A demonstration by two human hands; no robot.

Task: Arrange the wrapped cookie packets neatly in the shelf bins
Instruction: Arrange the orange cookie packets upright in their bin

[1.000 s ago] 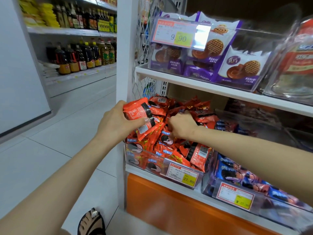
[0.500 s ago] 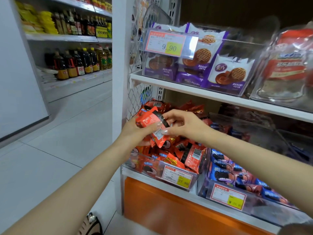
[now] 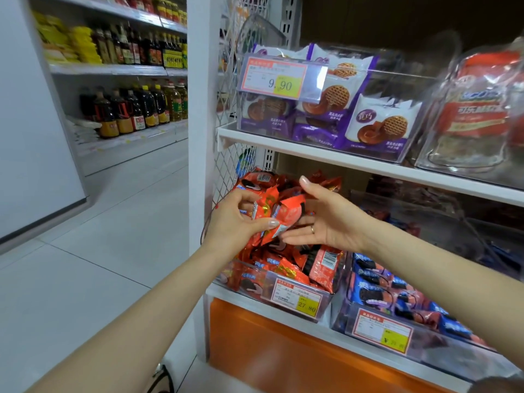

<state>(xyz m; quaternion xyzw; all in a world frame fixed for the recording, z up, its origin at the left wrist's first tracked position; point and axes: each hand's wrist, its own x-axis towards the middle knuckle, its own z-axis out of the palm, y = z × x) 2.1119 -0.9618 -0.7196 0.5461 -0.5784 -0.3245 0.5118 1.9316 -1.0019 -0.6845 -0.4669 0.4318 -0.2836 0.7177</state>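
Packets (image 3: pixel 280 212) in red wrap, two as far as can be told, sit just above the bin (image 3: pixel 255 269), pinched in the left hand (image 3: pixel 235 222) between thumb and curled fingers. Their long axis slants: the upper end points up and right of the bin's middle, and the lower end dips toward the heap (image 3: pixel 286 260) of like packets inside it. The right hand (image 3: pixel 329 219) is above the bin's right half, fingers straight and spread, palm turned to the packets. It holds nothing, and its fingertips are touching or almost touching their right edge. Both hands are therefore at the packets, the left with the hold and the right nearer the free end. The likely next step is for the right hand to flatten or take them so they go down level, lengthwise with the rest. The heap already stands higher than the bin's front wall, so a loose drop could slide off. Right of the bin lie blue packets (image 3: pixel 377 293), and above it purple ones (image 3: pixel 377 123).
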